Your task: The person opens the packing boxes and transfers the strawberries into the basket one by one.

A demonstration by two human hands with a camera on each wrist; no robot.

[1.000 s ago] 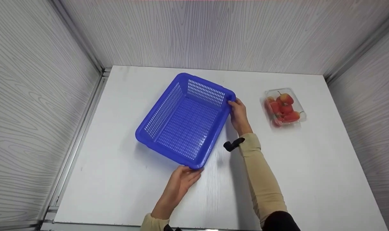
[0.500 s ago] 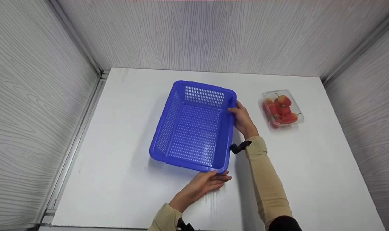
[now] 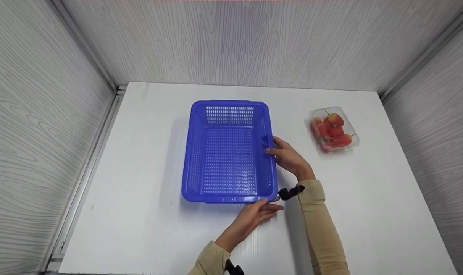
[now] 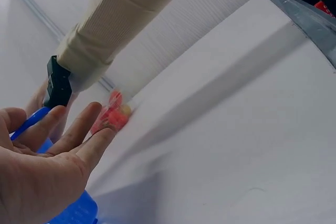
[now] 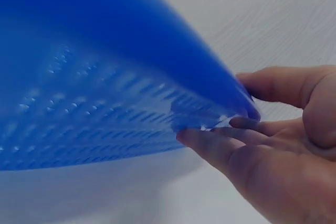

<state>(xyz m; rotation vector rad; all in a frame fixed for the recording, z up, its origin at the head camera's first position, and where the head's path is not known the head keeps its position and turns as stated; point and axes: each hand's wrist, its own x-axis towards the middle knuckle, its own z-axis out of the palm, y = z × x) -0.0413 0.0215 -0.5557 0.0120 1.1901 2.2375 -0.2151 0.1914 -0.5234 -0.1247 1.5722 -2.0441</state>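
A blue plastic basket [image 3: 229,162] with slotted walls and floor sits mid-table in the head view, its opening upward. At its near right corner, my left hand [image 3: 248,221] pinches the rim, thumb on top and fingers underneath. My right hand [image 3: 291,159] grips the right long side, its thumb over the rim. From the right wrist view, the fingers of that right hand [image 5: 278,156] press the slotted outer wall of the basket [image 5: 94,98]. Shadow shows below the basket; whether it touches the table is unclear.
Right of the basket stands a clear plastic box [image 3: 349,118] holding several red and yellow peppers [image 3: 335,131]. Wood-grain panels [image 3: 231,42] rise behind and on both sides of the white table [image 3: 139,152]. A metal rail [image 3: 90,164] runs along its left edge.
The basket has turned counter-clockwise from slanted to nearly square with the table. My left hand moved right with its near corner; my right hand came nearer along the right side.
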